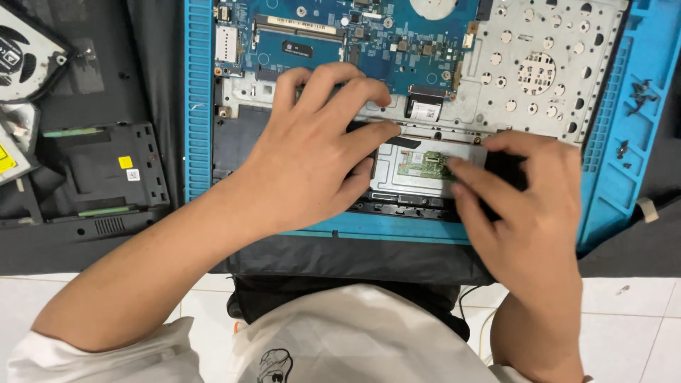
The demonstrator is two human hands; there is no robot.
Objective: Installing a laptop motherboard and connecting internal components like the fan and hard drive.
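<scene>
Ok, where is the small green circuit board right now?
In the head view, the small green circuit board sits on the silver touchpad bracket at the laptop's near edge, between the left hand and right hand, whose fingertips touch it.

Dark work surface (106, 248), blue repair mat (200, 106) with opened laptop chassis (539, 71), black cover panel (106, 170), fan (25, 53) at left

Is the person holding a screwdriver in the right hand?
No, the right hand holds no tool; its bare fingertips rest on the small green circuit board of the opened laptop.
</scene>
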